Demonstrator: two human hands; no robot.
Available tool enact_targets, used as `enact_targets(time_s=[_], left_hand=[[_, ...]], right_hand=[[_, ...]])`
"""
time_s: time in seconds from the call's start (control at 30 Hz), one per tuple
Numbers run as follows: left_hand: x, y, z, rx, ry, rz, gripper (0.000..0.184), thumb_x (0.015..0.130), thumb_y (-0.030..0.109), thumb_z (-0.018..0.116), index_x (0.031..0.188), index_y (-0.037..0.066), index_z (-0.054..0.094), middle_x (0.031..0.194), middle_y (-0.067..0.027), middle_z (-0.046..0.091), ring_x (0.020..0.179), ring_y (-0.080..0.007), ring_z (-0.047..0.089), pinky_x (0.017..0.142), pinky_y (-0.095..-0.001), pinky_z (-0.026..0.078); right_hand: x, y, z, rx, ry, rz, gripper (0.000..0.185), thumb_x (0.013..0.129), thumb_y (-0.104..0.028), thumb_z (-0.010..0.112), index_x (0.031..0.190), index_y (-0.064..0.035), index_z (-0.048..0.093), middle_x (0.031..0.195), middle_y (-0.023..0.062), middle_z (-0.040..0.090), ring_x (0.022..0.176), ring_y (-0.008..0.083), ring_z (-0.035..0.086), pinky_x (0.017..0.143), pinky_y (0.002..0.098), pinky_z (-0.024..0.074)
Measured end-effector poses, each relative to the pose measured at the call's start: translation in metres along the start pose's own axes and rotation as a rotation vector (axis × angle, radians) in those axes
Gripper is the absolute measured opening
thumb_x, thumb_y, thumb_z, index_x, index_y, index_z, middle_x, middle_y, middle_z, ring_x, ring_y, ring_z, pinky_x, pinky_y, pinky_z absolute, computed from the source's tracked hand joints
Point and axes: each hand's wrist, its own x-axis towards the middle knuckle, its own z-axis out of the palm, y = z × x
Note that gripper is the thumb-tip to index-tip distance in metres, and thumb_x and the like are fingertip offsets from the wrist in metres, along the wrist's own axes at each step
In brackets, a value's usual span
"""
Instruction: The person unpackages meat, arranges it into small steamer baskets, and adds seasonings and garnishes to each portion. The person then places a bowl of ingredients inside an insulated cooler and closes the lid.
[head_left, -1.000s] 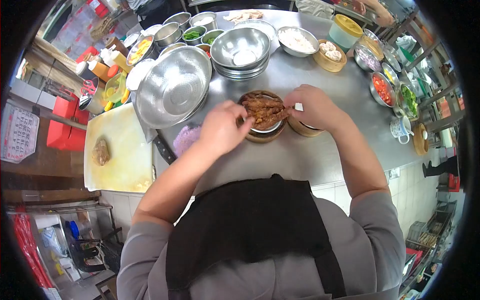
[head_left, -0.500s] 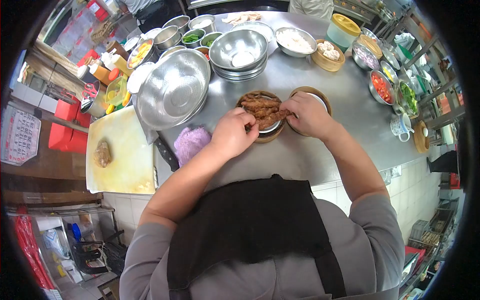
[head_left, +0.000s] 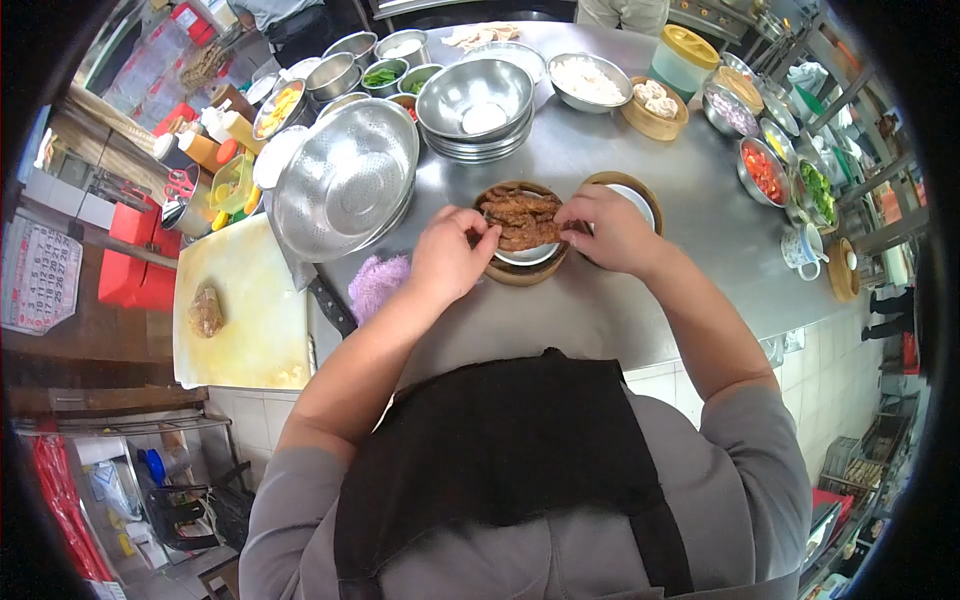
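Brown, glossy pieces that look like chicken feet (head_left: 525, 215) lie heaped on a white dish (head_left: 528, 256) inside a round bamboo steamer (head_left: 525, 275). My left hand (head_left: 452, 250) pinches the left edge of the heap, thumb and fingers drawn together. On the opposite side, my right hand (head_left: 608, 230) has its fingertips closed on the right end of the pieces. A second bamboo steamer (head_left: 655, 195), with a white dish (head_left: 640, 200) in it, sits partly hidden under my right hand.
Stacked steel bowls (head_left: 478, 105) and a perforated colander (head_left: 345, 180) stand ahead and left. A purple cloth (head_left: 378, 285), a knife (head_left: 332, 305) and a cutting board (head_left: 245, 310) with a wrapped brown lump (head_left: 206, 310) lie left. Bowls of chopped red pieces (head_left: 762, 175) stand right.
The chicken feet have been drawn together and lie flatter across the dish, showing more of its near rim. My left hand has moved slightly left; my right fingers have shifted slightly.
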Motion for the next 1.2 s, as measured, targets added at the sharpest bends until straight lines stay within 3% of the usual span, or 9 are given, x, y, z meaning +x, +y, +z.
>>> enact_targets(time_s=[0.13,0.23,0.33,0.53,0.77,0.83,0.93,1.13,1.2], left_hand=[[0.006,0.004,-0.009,0.022,0.143,0.257,0.046,0.077,0.028,0.084,0.112,0.004,0.065,0.114,-0.0160,0.064,0.113,-0.0362,0.059,0.097,-0.0450,0.047],[0.017,-0.001,-0.012,0.081,0.042,0.418,0.069,0.071,0.031,0.087,0.129,0.007,0.060,0.131,-0.0151,0.060,0.125,-0.0366,0.052,0.106,-0.0485,0.041],[0.022,-0.007,-0.015,0.143,-0.150,0.431,0.072,0.070,0.031,0.088,0.132,0.007,0.061,0.133,-0.0138,0.060,0.127,-0.0353,0.053,0.107,-0.0482,0.041],[0.009,-0.004,-0.012,0.210,-0.066,0.386,0.058,0.068,0.028,0.088,0.118,0.007,0.069,0.124,-0.0125,0.065,0.124,-0.0336,0.056,0.105,-0.0467,0.043],[0.006,0.004,-0.011,0.265,0.064,0.482,0.044,0.071,0.026,0.086,0.106,0.007,0.068,0.132,-0.0162,0.063,0.128,-0.0385,0.054,0.105,-0.0483,0.043],[0.009,0.005,-0.010,0.226,0.058,0.440,0.039,0.073,0.025,0.085,0.102,0.006,0.067,0.132,-0.0180,0.063,0.127,-0.0382,0.055,0.105,-0.0465,0.045],[0.022,0.004,-0.010,-0.038,-0.104,0.294,0.032,0.078,0.023,0.082,0.099,0.005,0.065,0.121,-0.0186,0.068,0.115,-0.0376,0.062,0.099,-0.0437,0.049],[0.031,0.002,-0.005,0.050,0.048,0.364,0.019,0.082,0.020,0.078,0.089,0.005,0.069,0.104,-0.0169,0.071,0.102,-0.0366,0.065,0.092,-0.0439,0.051],[0.029,-0.001,-0.004,0.062,-0.029,0.325,0.016,0.081,0.019,0.078,0.087,0.007,0.070,0.103,-0.0144,0.070,0.102,-0.0355,0.064,0.091,-0.0450,0.050]], right_hand=[[0.003,-0.014,-0.003,-0.097,0.152,-0.015,0.039,0.075,-0.010,0.079,0.112,-0.0074,0.068,0.113,0.0119,0.066,0.107,0.0319,0.063,0.094,0.0429,0.0509],[0.009,-0.016,-0.006,-0.101,0.178,-0.114,0.046,0.073,-0.009,0.078,0.117,-0.0060,0.067,0.119,0.0131,0.066,0.115,0.0335,0.060,0.103,0.0432,0.0477],[0.013,-0.007,-0.006,-0.071,0.082,-0.162,0.048,0.072,-0.008,0.078,0.119,-0.0047,0.068,0.121,0.0129,0.067,0.118,0.0335,0.058,0.105,0.0434,0.0469],[0.018,-0.004,-0.006,-0.072,0.080,-0.195,0.039,0.073,-0.008,0.077,0.111,-0.0047,0.072,0.115,0.0092,0.069,0.118,0.0309,0.058,0.102,0.0421,0.0478],[0.021,-0.005,0.004,-0.208,0.206,-0.282,0.029,0.074,-0.007,0.076,0.103,-0.0079,0.071,0.109,0.0089,0.068,0.115,0.0335,0.058,0.100,0.0420,0.0484],[0.025,-0.005,-0.003,-0.065,0.128,-0.237,0.024,0.075,-0.007,0.074,0.098,-0.0075,0.068,0.106,0.0100,0.068,0.112,0.0343,0.059,0.098,0.0427,0.0492],[0.033,-0.002,-0.007,0.034,0.035,-0.137,0.020,0.075,-0.007,0.072,0.095,-0.0064,0.065,0.102,0.0112,0.068,0.108,0.0350,0.061,0.095,0.0437,0.0503],[0.042,0.000,-0.007,0.036,0.079,-0.190,0.017,0.079,-0.009,0.071,0.095,-0.0062,0.068,0.098,0.0105,0.069,0.102,0.0333,0.063,0.091,0.0438,0.0520],[0.042,0.001,-0.006,0.045,0.064,-0.190,0.016,0.079,-0.009,0.071,0.095,-0.0068,0.069,0.098,0.0100,0.069,0.102,0.0328,0.063,0.091,0.0433,0.0522]])
